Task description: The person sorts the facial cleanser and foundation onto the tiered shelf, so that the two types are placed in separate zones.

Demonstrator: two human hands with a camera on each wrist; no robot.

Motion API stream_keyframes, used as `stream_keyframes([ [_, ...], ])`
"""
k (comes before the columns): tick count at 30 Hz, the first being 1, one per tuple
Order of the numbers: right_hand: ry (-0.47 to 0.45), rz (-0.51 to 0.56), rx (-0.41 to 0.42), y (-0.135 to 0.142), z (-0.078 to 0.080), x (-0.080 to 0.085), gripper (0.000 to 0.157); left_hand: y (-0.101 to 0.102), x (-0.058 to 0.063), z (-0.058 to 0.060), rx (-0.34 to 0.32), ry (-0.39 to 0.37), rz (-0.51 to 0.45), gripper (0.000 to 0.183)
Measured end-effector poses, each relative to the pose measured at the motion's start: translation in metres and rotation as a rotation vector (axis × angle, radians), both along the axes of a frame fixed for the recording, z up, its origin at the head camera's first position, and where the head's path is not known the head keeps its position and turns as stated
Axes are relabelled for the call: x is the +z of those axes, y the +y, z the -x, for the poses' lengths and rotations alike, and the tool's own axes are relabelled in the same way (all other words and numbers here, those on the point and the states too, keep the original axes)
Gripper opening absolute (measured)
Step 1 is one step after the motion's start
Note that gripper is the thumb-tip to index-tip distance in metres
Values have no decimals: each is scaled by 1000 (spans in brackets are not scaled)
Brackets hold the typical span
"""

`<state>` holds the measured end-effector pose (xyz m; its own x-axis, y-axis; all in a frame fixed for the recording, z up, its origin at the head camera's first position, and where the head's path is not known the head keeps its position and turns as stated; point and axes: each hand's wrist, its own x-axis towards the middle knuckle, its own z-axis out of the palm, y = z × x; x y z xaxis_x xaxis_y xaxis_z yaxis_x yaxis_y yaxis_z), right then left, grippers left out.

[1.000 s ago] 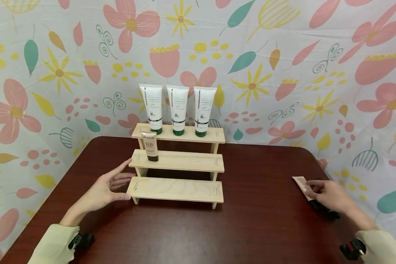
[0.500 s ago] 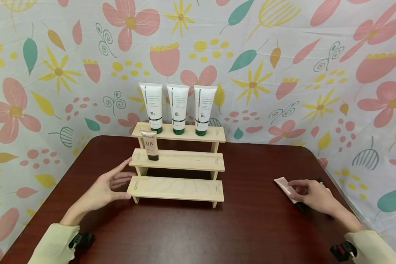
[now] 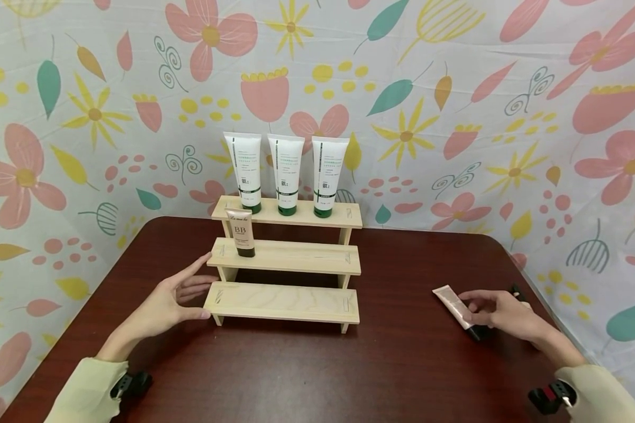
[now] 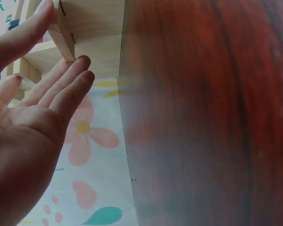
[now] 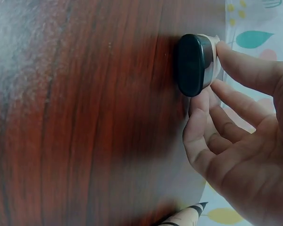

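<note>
My right hand (image 3: 510, 317) pinches a small beige-pink squeeze tube (image 3: 452, 305) with a black cap between thumb and fingers, low over the table at the right. In the right wrist view, the tube's black cap (image 5: 191, 66) faces the camera. Fairly straight fingers of my left hand (image 3: 161, 302) touch the left end of a three-step wooden display rack (image 3: 286, 302). A beige BB cream tube (image 3: 241, 234) stands cap down at the left of the middle step. Three white tubes, among them the centre one (image 3: 286, 170), stand on green caps along the top step.
Behind my right hand lies another item with a black part (image 3: 517, 294), mostly hidden; a beige and black end (image 5: 186, 216) shows in the right wrist view. The dark wooden table (image 3: 296, 376) backs onto a flowered cloth (image 3: 402, 76).
My right hand has moved left across the table with the small tube, slowing in the last half second. The left hand and the rack stay in place.
</note>
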<state>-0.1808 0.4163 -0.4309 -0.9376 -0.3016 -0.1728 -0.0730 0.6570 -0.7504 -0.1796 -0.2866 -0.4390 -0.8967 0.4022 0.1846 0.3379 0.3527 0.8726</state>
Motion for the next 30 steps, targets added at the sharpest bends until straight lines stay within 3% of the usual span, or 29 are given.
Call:
stream_keyframes([
  [9, 41, 42, 78, -13, 3, -3, 49, 0, 0, 1, 2, -8, -1, 114],
  [30, -33, 71, 156, -33, 6, 1, 41, -1, 1, 0, -8, -5, -4, 114],
])
